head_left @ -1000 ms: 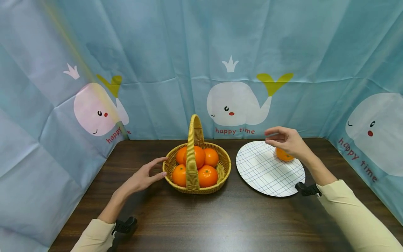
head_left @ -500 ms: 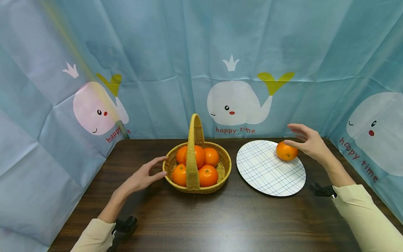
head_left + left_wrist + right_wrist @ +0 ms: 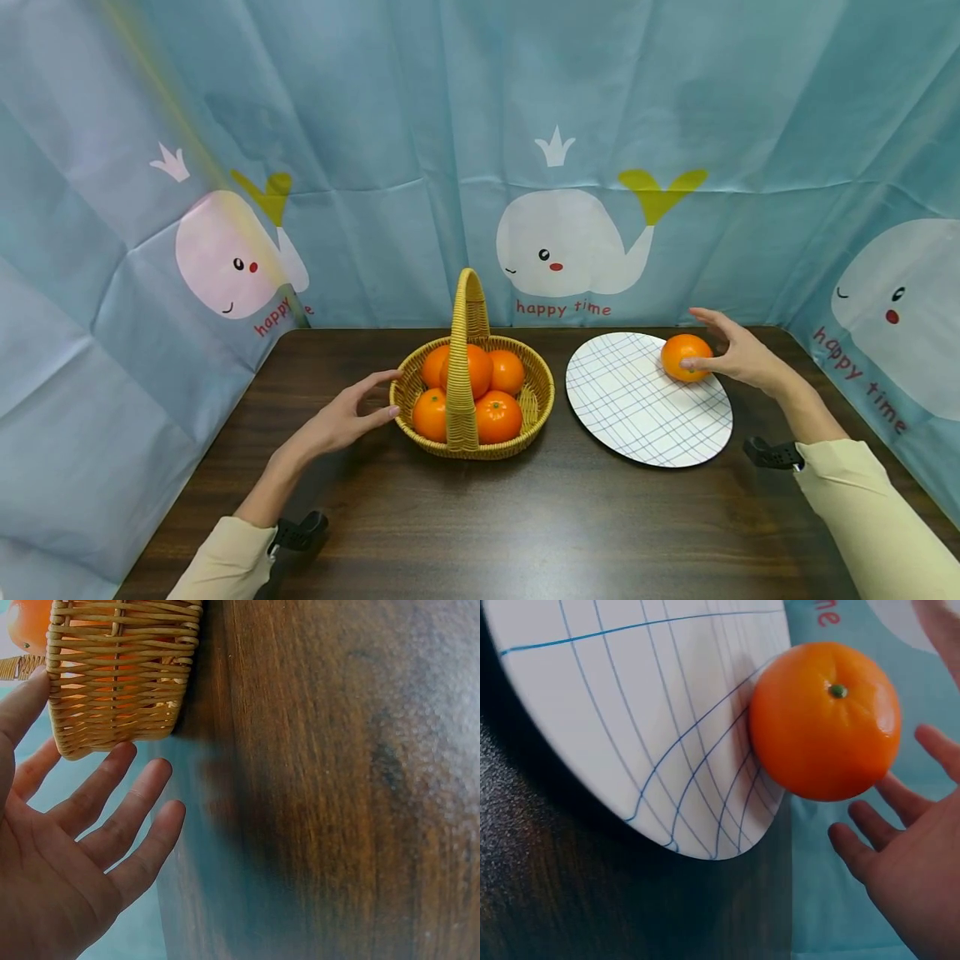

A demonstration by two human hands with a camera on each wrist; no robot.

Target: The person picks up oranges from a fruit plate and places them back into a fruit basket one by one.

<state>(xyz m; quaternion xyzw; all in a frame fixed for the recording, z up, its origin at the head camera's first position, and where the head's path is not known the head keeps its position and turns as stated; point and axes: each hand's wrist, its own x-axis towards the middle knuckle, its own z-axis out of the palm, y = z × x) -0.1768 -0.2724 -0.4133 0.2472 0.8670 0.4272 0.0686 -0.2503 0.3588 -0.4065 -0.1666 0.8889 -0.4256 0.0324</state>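
Note:
An orange [image 3: 685, 358] with a small green stem end [image 3: 838, 691] rests near the far right edge of a round white plate [image 3: 630, 400] with blue grid lines. Just to its right is my right hand [image 3: 742, 360]. Its thumb overlaps the orange in the head view, while the fingers spread loosely behind it. My left hand [image 3: 337, 425] has its fingertips at the left rim of a yellow wicker basket [image 3: 543, 408]; the fingers are spread in the left wrist view [image 3: 82, 847]. Several oranges [image 3: 498, 417] lie inside the basket, under its tall arched handle [image 3: 459, 367].
Basket and plate stand side by side on a dark wooden table [image 3: 487, 525], toward its far edge. A blue curtain [image 3: 375, 167] with printed whales hangs right behind and along both sides. Dark straps [image 3: 772, 454] circle both wrists.
My right hand has moved right from over the plate, uncovering the orange, then lowered so its thumb overlaps the fruit's front. The left hand stays at the basket rim.

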